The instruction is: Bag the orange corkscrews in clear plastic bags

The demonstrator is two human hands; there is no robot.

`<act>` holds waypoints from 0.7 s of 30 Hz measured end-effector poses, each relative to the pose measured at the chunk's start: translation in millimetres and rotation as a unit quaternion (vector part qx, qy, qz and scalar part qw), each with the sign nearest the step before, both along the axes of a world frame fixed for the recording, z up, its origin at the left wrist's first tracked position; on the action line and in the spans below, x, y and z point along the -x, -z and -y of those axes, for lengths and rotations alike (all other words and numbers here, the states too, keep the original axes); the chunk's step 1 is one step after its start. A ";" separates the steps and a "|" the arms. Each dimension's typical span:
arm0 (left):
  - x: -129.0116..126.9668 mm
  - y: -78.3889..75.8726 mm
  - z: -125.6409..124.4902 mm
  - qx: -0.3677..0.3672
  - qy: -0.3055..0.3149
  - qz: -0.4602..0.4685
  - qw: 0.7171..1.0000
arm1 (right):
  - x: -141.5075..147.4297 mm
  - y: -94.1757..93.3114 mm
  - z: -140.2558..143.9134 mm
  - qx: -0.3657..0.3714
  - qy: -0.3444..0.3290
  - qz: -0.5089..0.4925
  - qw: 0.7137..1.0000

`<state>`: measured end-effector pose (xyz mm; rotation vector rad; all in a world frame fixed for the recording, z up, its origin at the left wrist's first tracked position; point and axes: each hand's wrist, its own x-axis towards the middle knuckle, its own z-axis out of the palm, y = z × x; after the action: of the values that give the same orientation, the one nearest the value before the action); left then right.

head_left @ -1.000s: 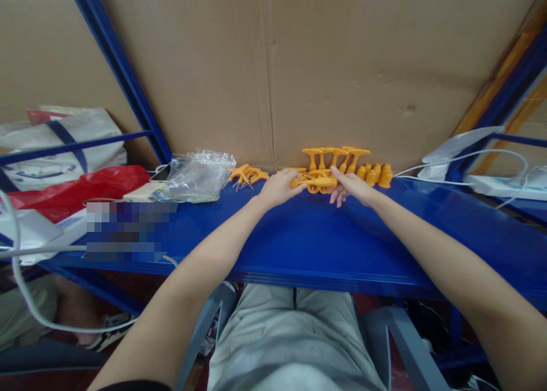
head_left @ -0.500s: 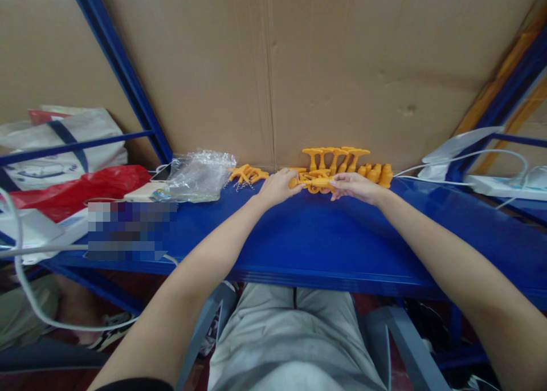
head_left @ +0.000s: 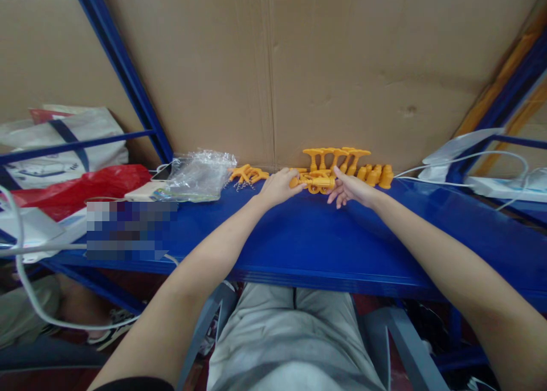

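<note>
Left hand pinching yellow part; right hand fingers spread.

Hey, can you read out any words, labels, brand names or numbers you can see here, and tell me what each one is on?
No text can be read here.
White bag at far left: dark printed marks, too blurred to read.
Pixelated patch on the blue shelf: masked, unreadable.
Orange plastic parts by the left hand and right hand: no markings visible.
Cardboard behind: plain.
</note>
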<state>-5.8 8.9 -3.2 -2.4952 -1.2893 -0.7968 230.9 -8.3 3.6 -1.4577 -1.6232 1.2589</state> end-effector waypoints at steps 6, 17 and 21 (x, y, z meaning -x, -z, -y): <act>2.5 -0.4 -1.8 0.009 -0.019 0.003 1.000 | -10.4 -1.8 1.7 -0.059 -0.010 -0.041 0.997; 4.6 -0.5 -3.9 0.008 -0.033 -0.001 0.999 | -18.2 2.5 -4.7 -0.110 -0.041 -0.039 0.992; 4.1 -0.8 -2.8 0.010 -0.034 -0.005 0.999 | -14.5 0.6 -2.2 -0.106 -0.019 -0.035 0.994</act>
<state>-9.9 11.7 -2.4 -2.4522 -1.3784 -0.7579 245.4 -6.0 3.1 -1.2452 -1.6893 1.1082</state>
